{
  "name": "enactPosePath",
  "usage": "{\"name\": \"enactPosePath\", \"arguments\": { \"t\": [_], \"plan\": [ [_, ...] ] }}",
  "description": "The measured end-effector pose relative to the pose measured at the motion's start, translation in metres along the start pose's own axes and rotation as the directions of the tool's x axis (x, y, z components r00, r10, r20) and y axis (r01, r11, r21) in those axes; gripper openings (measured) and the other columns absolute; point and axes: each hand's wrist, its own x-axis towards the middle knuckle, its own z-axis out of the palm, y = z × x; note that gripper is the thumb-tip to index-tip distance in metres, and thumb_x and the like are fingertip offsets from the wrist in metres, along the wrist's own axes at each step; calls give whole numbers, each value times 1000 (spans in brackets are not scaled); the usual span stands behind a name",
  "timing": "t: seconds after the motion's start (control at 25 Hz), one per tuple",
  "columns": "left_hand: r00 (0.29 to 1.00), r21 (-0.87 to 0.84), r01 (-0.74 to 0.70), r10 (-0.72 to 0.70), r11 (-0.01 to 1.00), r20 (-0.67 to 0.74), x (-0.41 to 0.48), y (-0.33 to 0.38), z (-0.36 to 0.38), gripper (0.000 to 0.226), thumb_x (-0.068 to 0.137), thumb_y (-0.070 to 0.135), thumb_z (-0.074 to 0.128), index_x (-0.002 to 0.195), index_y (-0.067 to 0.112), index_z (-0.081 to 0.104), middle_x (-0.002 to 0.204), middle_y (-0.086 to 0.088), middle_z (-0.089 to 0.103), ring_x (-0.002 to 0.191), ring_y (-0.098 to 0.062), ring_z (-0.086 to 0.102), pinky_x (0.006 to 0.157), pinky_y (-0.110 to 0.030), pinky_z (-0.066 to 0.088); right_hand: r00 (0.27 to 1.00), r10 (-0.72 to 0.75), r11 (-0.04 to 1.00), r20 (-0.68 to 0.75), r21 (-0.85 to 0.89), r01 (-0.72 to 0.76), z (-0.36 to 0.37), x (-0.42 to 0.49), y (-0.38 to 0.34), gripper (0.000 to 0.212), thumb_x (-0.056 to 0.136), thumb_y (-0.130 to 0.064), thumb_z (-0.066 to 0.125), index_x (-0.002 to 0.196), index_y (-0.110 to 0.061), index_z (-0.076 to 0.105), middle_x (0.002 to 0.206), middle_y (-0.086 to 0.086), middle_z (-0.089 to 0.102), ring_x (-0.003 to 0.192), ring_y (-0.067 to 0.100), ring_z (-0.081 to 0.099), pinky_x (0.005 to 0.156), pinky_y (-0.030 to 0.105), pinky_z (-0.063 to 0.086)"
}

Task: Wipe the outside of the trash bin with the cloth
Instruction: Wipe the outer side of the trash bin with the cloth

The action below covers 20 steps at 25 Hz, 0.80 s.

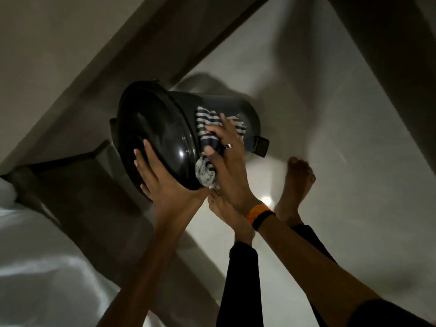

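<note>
A black round trash bin (243, 109) with a glossy domed lid (155, 128) is tilted toward me above the pale floor. My left hand (160, 178) grips the lid's near edge, fingers spread on the dome. My right hand (226, 152) presses a dark-and-white striped cloth (210, 121) flat against the bin's side wall, just below the lid rim. A bunched end of the cloth hangs under my palm. The bin's foot pedal (262, 146) sticks out on the right.
My bare feet (297, 185) stand on the pale glossy floor (342, 138) right under the bin. A dark wall base and corner run behind it to the left. A white bed edge (35, 256) lies at the lower left.
</note>
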Motion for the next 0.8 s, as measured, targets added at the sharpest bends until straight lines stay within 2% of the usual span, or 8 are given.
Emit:
{"name": "enactPosePath", "arguments": {
  "t": [0.08,0.24,0.32,0.44,0.56,0.64,0.72,0.8],
  "plan": [
    [999,-57,32,-30,998,36,2,-14,-10,146,54,34,86,166,29,-7,177,-3,-8,162,-24,-6,128,-64,10,998,-12,978,-54,-208,1,1,40,35,65,97,-62,34,151,-27,44,170,2,30,160,25,21,131,61,12],
    [998,-119,27,-19,993,61,4,-32,-20,146,48,29,82,163,40,-7,176,6,-5,162,-22,1,129,-58,19,930,249,934,-268,-187,-304,-8,75,53,74,89,-72,27,148,-34,49,167,7,36,156,32,30,128,62,20],
    [999,-129,2,5,992,54,3,-36,-19,144,48,40,82,163,39,-4,177,-1,-2,163,-25,5,128,-59,22,998,0,957,-63,-291,-18,22,27,18,59,98,-58,31,153,-39,39,173,6,21,162,30,15,131,60,9],
    [997,-131,-61,67,990,39,12,-58,-22,146,51,35,93,161,46,-2,175,-5,6,161,-31,14,121,-64,33,959,-233,908,160,-318,274,35,3,17,53,103,-49,33,155,-39,32,174,3,19,164,26,7,131,60,-1],
    [995,-139,2,11,990,97,17,-69,-29,150,48,24,93,148,72,-8,173,4,11,157,-31,26,112,-66,45,984,93,932,-152,-333,-139,8,79,52,50,107,-43,37,154,-27,40,170,4,30,160,29,20,129,64,10],
    [994,-156,-8,25,988,109,14,-67,-34,148,49,28,95,157,52,-4,166,-5,24,149,-26,40,109,-47,54,961,205,856,-186,-442,-268,6,94,51,47,108,-32,46,154,-24,40,171,8,28,160,34,19,128,66,12],
    [994,-243,68,-46,968,97,25,-67,-45,127,55,34,103,149,14,20,145,-1,46,130,-12,56,96,-19,57,999,-33,809,24,-586,41,27,64,35,57,104,-33,54,156,-32,33,173,9,22,161,35,16,128,69,9],
    [962,-359,254,-194,898,194,46,-66,-57,110,62,56,97,144,16,36,140,-1,57,126,-17,63,95,-29,60,930,-242,792,276,-498,354,35,17,24,60,106,-35,54,157,-43,24,175,4,17,163,29,9,130,65,4]
  ]
}}
